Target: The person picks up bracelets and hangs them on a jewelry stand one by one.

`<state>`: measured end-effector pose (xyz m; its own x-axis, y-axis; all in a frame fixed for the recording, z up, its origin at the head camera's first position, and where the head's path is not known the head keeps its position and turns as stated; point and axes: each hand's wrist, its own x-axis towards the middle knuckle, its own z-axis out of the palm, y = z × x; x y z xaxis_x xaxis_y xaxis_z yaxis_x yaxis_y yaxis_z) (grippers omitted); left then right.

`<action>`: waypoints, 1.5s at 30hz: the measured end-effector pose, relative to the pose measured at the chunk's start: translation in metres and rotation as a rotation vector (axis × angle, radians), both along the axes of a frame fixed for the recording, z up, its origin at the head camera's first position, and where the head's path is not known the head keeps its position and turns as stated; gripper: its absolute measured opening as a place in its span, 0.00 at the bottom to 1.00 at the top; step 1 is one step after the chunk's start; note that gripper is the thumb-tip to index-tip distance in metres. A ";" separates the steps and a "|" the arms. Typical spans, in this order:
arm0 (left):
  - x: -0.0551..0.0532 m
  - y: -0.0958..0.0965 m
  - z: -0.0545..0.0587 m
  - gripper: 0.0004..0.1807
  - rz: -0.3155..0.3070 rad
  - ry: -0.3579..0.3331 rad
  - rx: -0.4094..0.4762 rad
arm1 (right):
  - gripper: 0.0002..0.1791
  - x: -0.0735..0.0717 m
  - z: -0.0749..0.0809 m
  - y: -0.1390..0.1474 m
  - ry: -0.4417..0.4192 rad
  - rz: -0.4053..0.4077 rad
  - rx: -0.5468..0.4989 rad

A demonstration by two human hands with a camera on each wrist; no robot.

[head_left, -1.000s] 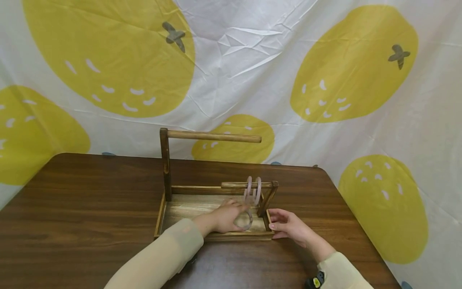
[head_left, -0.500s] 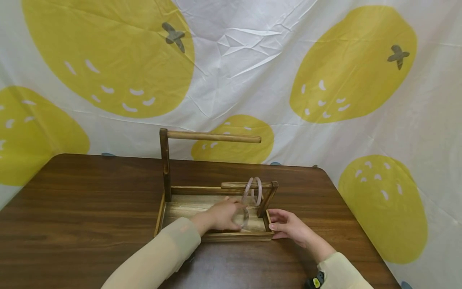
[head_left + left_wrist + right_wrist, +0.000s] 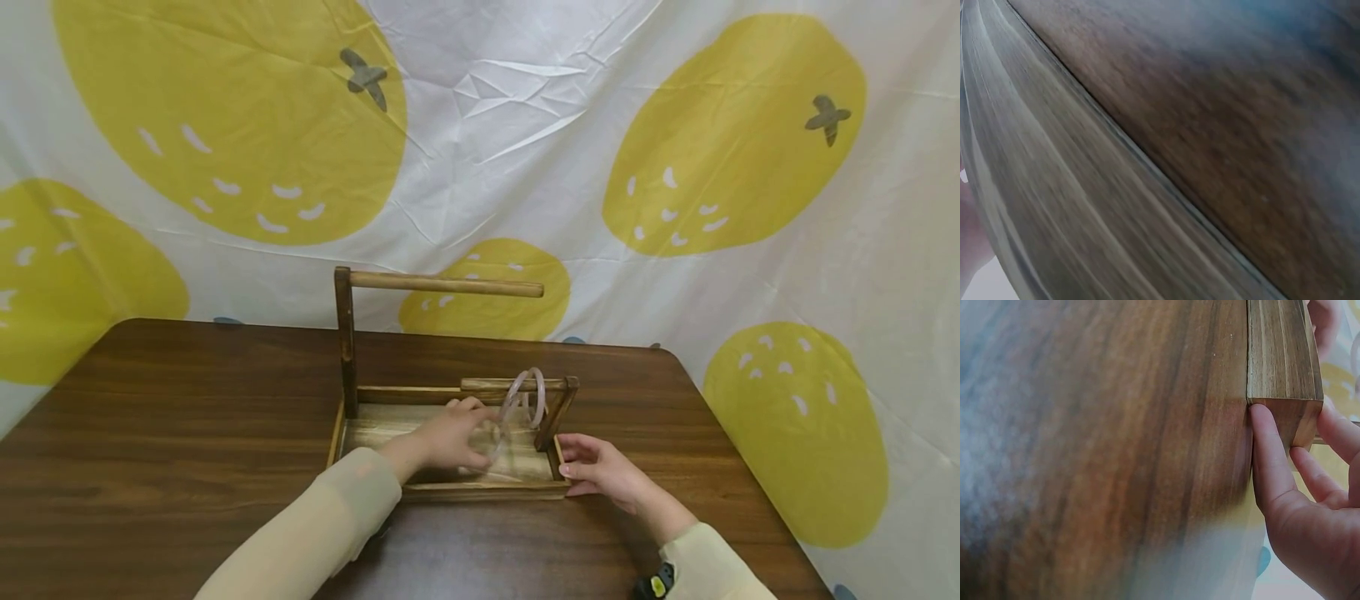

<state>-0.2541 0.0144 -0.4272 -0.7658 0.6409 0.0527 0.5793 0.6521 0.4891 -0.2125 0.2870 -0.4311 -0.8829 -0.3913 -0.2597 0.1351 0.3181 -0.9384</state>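
In the head view, a wooden stand has a shallow tray (image 3: 483,492), a tall arm (image 3: 446,284) at left and a low arm (image 3: 480,384) at right. Two pale pinkish bangles (image 3: 541,398) hang on the low arm, the nearer one leaning left. Inside the tray, my left hand (image 3: 450,437) holds another clear bangle (image 3: 497,446), blurred, between thumb and fingers. Whether it touches the leaning bangle, I cannot tell. My right hand (image 3: 600,471) grips the tray's right end; in the right wrist view, its fingertips (image 3: 1263,419) lie against the tray's corner (image 3: 1285,400).
The stand rests on a dark brown table (image 3: 187,433) with rounded corners. Behind hangs a white cloth (image 3: 480,175) with large yellow fruit prints. The left wrist view mostly shows the tray's front wall (image 3: 1054,169) beside the tabletop.
My left hand has shifted left within the tray, taking its bangle along. The left bangle on the low arm has gone from hanging straight to leaning left. The right hand has kept its place.
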 end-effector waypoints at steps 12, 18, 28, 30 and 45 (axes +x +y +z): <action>-0.003 -0.017 0.003 0.34 0.049 -0.030 0.111 | 0.37 -0.001 -0.001 0.001 -0.005 -0.002 -0.004; -0.005 -0.023 0.005 0.35 0.069 -0.022 0.169 | 0.38 -0.002 -0.001 0.002 -0.015 -0.005 0.010; -0.004 -0.033 0.012 0.33 0.107 -0.055 0.243 | 0.39 -0.001 0.000 0.002 -0.010 0.008 0.008; -0.004 -0.035 0.013 0.34 0.129 -0.061 0.247 | 0.38 -0.001 0.000 0.002 -0.012 0.006 0.007; -0.008 -0.045 0.015 0.35 0.174 -0.094 0.344 | 0.37 -0.001 -0.001 0.001 -0.013 0.002 -0.003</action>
<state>-0.2618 -0.0306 -0.4127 -0.8732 0.4581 0.1664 0.4170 0.5257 0.7414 -0.2138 0.2881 -0.4321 -0.8784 -0.3942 -0.2702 0.1470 0.3151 -0.9376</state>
